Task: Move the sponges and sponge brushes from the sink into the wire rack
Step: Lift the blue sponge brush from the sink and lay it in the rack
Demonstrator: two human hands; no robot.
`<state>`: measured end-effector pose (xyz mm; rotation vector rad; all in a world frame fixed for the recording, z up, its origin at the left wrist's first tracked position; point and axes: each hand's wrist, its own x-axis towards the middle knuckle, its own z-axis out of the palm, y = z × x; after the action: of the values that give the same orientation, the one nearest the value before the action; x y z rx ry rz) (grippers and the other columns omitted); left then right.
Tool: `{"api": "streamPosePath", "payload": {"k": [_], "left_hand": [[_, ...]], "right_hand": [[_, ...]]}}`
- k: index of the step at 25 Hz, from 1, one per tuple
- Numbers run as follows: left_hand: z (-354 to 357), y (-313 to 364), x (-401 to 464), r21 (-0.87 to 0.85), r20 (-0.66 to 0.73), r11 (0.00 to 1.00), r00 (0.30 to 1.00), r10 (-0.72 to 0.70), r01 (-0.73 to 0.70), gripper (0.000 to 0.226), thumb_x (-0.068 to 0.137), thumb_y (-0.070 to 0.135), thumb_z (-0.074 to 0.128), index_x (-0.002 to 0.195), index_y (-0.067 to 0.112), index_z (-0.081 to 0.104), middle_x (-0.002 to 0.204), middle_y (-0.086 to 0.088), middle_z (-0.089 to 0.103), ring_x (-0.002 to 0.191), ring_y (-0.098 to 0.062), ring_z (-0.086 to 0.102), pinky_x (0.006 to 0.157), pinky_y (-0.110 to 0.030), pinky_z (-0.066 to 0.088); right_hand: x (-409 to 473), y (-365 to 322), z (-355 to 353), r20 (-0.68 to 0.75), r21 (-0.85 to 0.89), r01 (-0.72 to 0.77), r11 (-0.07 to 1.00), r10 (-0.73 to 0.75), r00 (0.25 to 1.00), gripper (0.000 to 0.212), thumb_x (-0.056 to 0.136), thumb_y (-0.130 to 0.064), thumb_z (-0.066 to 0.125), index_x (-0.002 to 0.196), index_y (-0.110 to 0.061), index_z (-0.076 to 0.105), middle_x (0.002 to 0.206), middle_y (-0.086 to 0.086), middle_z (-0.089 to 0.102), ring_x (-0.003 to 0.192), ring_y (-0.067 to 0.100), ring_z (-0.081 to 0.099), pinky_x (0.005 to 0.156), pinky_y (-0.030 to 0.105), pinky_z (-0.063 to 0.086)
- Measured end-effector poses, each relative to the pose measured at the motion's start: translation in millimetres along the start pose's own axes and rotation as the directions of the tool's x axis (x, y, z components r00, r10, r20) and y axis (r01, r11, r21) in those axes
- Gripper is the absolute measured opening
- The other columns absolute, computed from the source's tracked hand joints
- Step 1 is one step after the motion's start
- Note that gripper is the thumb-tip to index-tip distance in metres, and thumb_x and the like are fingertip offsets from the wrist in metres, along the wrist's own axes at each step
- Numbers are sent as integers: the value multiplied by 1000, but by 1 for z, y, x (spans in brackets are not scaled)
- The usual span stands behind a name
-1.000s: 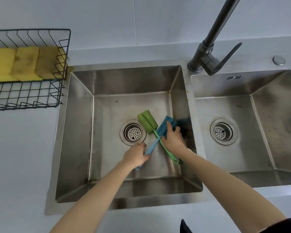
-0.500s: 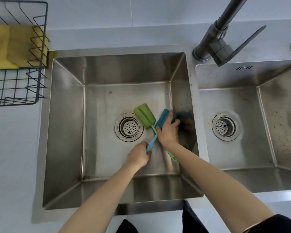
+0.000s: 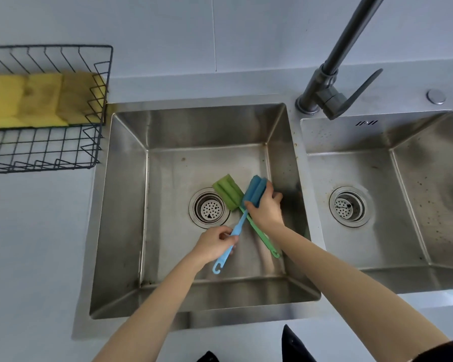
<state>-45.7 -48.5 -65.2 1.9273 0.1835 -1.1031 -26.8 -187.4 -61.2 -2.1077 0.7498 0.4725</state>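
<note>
Two sponge brushes lie crossed in the left sink basin [image 3: 131,205]. My left hand [image 3: 215,242] is shut on the handle of the blue sponge brush [image 3: 255,192], and my right hand [image 3: 265,207] grips its blue sponge head. The green sponge brush [image 3: 226,192] lies under it, its head beside the drain [image 3: 209,207] and its handle running toward the basin's front right. The black wire rack [image 3: 92,142] stands on the counter at the left and holds three yellow sponges [image 3: 37,100] along its back.
A dark faucet [image 3: 332,74] rises between the two basins, its spout reaching up out of view. The right basin [image 3: 416,205] has its own drain. White counter surrounds the sink, and the front half of the rack holds nothing.
The blue brush has been raised slightly, with its hooked handle end now showing below my left hand. The view shifted so more of the rack is visible.
</note>
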Motion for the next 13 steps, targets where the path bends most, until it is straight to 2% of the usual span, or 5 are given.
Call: {"api": "streamPosePath", "payload": {"k": [2, 5, 9, 11, 13], "left_hand": [[-5, 7, -11, -55, -20, 998, 999, 39, -40, 4, 87, 19, 55, 85, 17, 59, 67, 4, 61, 57, -8, 59, 55, -13, 49], [-13, 19, -27, -110, -45, 989, 995, 92, -96, 15, 89, 23, 53, 75, 20, 57, 68, 3, 61, 53, -4, 60, 49, -8, 46], [-23, 32, -42, -157, -47, 973, 986, 163, -168, 20, 90, 21, 52, 73, 13, 57, 66, -1, 57, 39, 3, 54, 43, -9, 43], [-25, 38, -50, -185, -26, 963, 981, 194, -195, 20, 91, 20, 51, 73, 12, 57, 66, -2, 56, 39, 2, 54, 40, -12, 42], [-27, 42, -59, -173, 1, 963, 978, 209, -205, 21, 91, 22, 51, 73, 13, 57, 67, -1, 57, 40, 1, 56, 37, -14, 42]], "right_hand": [[-11, -5, -4, -26, -20, 52, 998, -53, 998, 70, 89, -17, 58, 145, -10, 15, 139, 20, 31, 115, 36, 54, 92, 43, 50], [-30, -10, -11, -45, -236, 215, 948, -232, 972, 57, 91, -21, 53, 140, -12, 27, 142, 15, 29, 112, 30, 55, 82, 38, 54], [-54, -9, -18, 47, -414, 509, 755, -540, 840, 36, 92, -12, 50, 128, -12, 51, 137, 11, 42, 115, 26, 53, 76, 38, 55], [-64, -8, -21, 108, -431, 587, 685, -606, 788, 33, 92, -13, 52, 124, -8, 55, 131, 11, 48, 107, 28, 60, 75, 38, 56], [-70, -8, -25, 92, -426, 610, 668, -638, 764, 30, 91, -15, 54, 119, -5, 58, 126, 11, 53, 97, 30, 64, 75, 38, 58]]}}
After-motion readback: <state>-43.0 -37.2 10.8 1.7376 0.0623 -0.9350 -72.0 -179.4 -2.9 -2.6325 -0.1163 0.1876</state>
